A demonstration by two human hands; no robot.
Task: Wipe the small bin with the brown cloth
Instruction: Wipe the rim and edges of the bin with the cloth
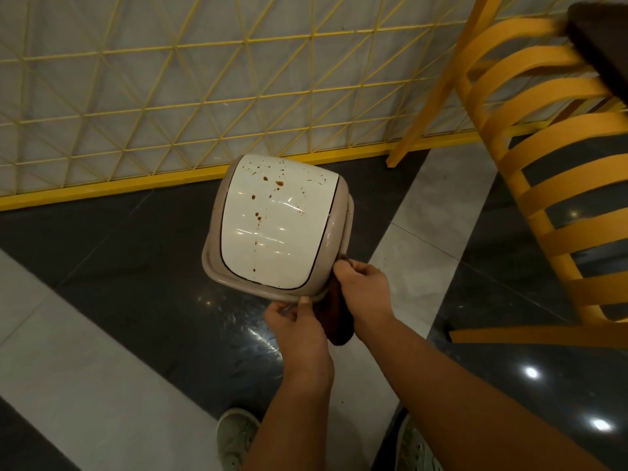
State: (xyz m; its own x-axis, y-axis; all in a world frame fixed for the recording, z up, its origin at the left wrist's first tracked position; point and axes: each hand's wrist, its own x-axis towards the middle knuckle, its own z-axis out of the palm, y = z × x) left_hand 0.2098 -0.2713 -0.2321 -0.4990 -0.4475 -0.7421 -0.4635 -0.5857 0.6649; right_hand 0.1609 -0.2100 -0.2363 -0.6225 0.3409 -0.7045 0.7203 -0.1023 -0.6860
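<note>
Brown cloth [334, 317] hangs gripped in the right hand [365, 287] at the small bin [275, 226]'s five o'clock rim, left hand [295, 321] pinching six o'clock; wiping the spattered lid [272, 215] seems next

No readable text, labels, brands or numbers anywhere; the bin lid [275, 219] carries only brown spots, no lettering.
</note>
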